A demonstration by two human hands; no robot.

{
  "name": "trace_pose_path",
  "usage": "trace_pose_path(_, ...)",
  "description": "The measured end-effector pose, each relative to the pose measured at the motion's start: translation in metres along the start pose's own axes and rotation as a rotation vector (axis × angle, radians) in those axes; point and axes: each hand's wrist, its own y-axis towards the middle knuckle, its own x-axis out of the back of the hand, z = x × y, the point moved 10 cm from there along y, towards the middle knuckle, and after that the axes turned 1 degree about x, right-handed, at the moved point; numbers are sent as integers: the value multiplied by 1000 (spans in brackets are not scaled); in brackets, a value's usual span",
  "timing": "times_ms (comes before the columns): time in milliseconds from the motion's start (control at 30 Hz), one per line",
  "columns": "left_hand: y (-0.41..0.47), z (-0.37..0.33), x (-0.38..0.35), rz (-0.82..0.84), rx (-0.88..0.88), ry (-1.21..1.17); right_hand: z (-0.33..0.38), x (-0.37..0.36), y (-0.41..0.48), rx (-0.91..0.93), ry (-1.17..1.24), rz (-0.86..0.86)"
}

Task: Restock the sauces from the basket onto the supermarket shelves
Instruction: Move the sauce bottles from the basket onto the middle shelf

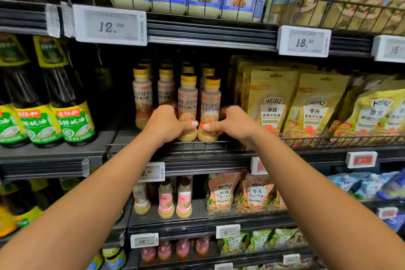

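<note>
My left hand (165, 124) gripped one dressing bottle (187, 103) and my right hand (233, 123) gripped its neighbour (210, 105), both standing touching on the shelf (65, 151).

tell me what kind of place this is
A supermarket aisle, probably the sauces and dressings section: price tags on the shelf edges, rows of identical dressing bottles, and Heinz pouches lined up beside them.

Yellow pouches (272, 103) read HEINZ; price tag (109, 25) reads 12.50
</note>
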Motion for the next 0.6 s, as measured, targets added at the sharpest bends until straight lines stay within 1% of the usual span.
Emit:
trace_pose_path(333, 0, -4, -3, 33, 1, 141, -8, 1, 0, -68, -13, -20)
trace_pose_path(400, -4, -6, 1, 28, -14, 179, -8, 4, -2, -81, -78, -48)
trace_pose_path(500, -12, -4, 11, -28, -12, 264, -6, 15, -4, -113, -267, -147)
trace_pose_path(600, -15, -4, 6, 13, 6, 293, -5, 16, -6, -125, -383, -165)
